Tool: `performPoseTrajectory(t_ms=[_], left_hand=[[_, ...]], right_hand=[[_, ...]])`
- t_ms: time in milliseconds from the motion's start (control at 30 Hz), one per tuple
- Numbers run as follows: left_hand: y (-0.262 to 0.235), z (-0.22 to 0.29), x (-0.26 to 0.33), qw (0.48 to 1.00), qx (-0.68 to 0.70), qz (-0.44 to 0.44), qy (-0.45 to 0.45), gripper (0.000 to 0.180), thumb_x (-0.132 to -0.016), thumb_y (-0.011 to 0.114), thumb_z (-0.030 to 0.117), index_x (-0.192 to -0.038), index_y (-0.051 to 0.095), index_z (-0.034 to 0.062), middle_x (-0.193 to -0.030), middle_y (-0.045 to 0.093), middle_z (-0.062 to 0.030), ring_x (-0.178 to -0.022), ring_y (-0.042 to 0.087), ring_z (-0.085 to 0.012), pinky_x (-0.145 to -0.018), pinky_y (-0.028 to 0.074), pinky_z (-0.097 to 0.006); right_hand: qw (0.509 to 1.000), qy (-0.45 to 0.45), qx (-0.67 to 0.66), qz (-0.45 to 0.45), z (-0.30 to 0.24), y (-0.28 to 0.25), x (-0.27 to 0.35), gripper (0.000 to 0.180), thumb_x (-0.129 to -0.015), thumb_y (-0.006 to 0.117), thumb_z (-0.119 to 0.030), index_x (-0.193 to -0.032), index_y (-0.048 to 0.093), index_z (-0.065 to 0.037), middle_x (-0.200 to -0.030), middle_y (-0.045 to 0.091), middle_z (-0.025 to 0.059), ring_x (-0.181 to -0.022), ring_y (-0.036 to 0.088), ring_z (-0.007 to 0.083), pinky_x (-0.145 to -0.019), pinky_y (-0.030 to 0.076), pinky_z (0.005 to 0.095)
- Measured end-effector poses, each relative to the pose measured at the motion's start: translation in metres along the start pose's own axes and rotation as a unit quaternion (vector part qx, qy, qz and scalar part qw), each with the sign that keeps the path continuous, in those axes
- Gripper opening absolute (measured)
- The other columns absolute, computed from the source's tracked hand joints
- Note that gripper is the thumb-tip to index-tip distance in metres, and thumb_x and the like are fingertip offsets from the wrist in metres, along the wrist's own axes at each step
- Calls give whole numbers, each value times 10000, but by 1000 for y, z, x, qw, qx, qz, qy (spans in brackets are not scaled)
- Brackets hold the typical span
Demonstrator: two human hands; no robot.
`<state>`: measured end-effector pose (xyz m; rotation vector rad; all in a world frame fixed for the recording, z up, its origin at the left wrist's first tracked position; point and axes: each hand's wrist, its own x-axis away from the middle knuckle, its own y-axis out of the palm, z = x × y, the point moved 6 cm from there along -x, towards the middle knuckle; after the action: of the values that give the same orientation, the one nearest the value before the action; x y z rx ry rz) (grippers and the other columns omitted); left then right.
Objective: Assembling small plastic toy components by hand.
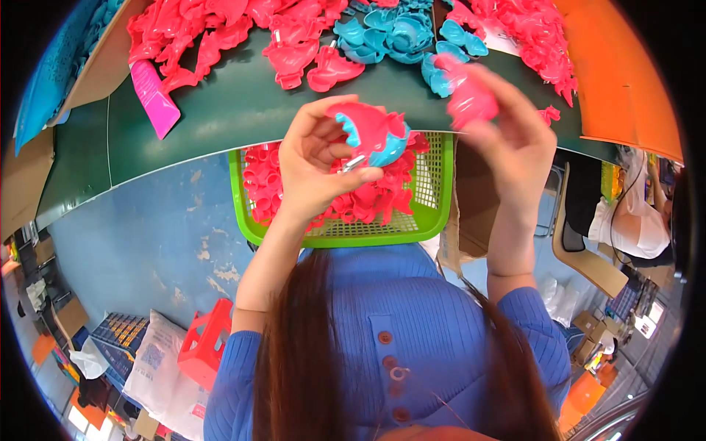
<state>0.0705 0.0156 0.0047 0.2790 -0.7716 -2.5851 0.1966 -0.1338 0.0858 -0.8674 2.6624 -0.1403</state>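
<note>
My left hand (307,158) grips a hollow shell-like plastic part (371,131), pink inside with blue scalloped edges, between thumb and fingers. A small silvery metal pin (354,163) shows at its lower edge. Up to the right, my right hand (518,136) pinches a rounded pink plastic piece (471,99), smeared by motion. The two parts are apart from each other. Below my left hand, a green basket (237,195) holds many pink plastic pieces (368,202).
Heaps of pink parts (184,37) and blue shells (397,33) lie on the dark green table (243,99). A magenta flat piece (156,103) lies at the left. An orange panel (621,81) borders the right. A red stool (209,342) stands lower left.
</note>
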Motion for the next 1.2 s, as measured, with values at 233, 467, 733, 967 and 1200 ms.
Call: performPoseTrajectory(t_ms=[233, 467, 733, 967, 1200], left_hand=[[-10, 3, 5, 997, -73, 4, 5, 701, -560, 815, -14, -1174, 478, 9, -1190, 534, -95, -1006, 557, -133, -799, 527, -279], [-8, 12, 5, 998, -60, 12, 20, 670, -603, 786, -17, -1193, 468, -22, -1154, 555, -122, -1024, 572, -173, -834, 524, -313], [-10, 14, 6, 996, -79, 12, 34, 667, -612, 779, -19, -1200, 464, -26, -1122, 571, -129, -1025, 575, -186, -841, 522, -329], [-10, 18, 6, 997, -73, 2, 39, 674, -624, 772, -24, -1222, 461, -35, -1095, 588, -139, -1007, 588, -195, -854, 514, -345], [-10, 16, 10, 997, -65, 10, 47, 692, -628, 766, -40, -1243, 447, -50, -1096, 591, -163, -987, 600, -210, -852, 514, -351]], right_hand=[[975, -55, 80, -199, -23, 58, 0, 527, -607, 756, -52, -1101, 594, 38, -1104, 602, 146, -1042, 529, 222, -910, 402, 322], [976, -17, 50, -213, -17, 70, 2, 486, -642, 722, -21, -1108, 593, 34, -1114, 596, 138, -1031, 526, 209, -918, 392, 316], [980, 26, 37, -196, -15, 73, 3, 466, -669, 717, -26, -1113, 590, 35, -1118, 585, 147, -1050, 518, 208, -936, 384, 317], [976, 35, 38, -212, -13, 75, 2, 459, -670, 721, -16, -1108, 591, 36, -1118, 585, 155, -1069, 520, 218, -940, 388, 319], [976, 43, 31, -211, -10, 74, 3, 451, -672, 723, -8, -1102, 594, 33, -1117, 584, 160, -1070, 527, 224, -943, 391, 321]])
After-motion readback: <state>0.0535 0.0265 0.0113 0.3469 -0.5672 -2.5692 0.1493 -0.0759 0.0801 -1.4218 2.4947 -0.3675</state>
